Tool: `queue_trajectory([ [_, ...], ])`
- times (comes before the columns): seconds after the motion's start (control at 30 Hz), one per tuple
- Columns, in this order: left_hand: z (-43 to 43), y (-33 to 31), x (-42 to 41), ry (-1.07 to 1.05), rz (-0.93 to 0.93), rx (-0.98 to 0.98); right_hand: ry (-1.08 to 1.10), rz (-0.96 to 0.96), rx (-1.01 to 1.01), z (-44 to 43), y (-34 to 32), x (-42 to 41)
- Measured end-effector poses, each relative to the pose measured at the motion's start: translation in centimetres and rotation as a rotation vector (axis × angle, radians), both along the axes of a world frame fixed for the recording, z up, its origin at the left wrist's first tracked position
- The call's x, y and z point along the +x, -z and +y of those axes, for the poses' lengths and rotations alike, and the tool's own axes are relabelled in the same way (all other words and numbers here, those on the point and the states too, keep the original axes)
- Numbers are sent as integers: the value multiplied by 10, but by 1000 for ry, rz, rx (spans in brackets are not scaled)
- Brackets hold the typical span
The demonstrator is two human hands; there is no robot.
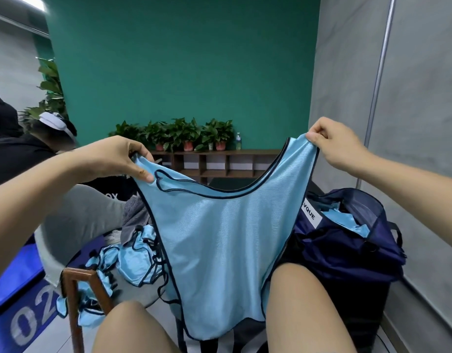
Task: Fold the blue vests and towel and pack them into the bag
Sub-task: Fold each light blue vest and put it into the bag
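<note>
Sky-blue mesh vest point(214, 238) hung stretched by its straps, left hand point(118, 156) pinching at nine o'clock, right hand point(332, 143) at two, likely squaring it for folding; the navy bag point(347, 250) sat open at four o'clock.

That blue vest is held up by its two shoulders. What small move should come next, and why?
Probably bring the left hand and right hand together, folding the vest in half. Each hand pinches a shoulder strap, the vest hangs spread and unfolded, and the open bag waits at the right.
</note>
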State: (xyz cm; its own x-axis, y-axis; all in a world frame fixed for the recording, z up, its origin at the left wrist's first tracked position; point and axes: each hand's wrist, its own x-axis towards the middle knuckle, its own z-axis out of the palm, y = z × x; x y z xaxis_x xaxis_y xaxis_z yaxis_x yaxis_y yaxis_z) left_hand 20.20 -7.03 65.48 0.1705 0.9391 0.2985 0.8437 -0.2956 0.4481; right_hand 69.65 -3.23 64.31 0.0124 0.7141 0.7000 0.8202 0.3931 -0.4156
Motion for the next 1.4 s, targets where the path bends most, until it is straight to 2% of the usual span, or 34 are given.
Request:
queue_trajectory([
  [0.27, 3, 0, -5, 57, 72, -67, 2, 26, 28, 0, -3, 3],
  [0.43, 6, -1, -4, 22, 59, 56, -2, 34, 32, -1, -4, 3],
  [0.63, 11, 2, 2, 23, -146, 145, -16, 55, 39, -1, -5, 5],
  [0.8, 11, 3, 12, 2, -228, 271, -27, 64, 65, -1, -7, 4],
  [1.0, 10, 5, 24, -12, -330, 333, -62, 77, 78, 2, -13, 3],
  [1.13, 15, -1, 31, -1, -434, 317, -92, 104, 84, 8, -21, 2],
  [1.27, 36, -9, 20, 55, -577, 216, -96, 122, 100, 22, -34, 3],
  [1.4, 61, -16, 12, 75, -576, 189, -106, 161, 101, 45, -45, 4],
])
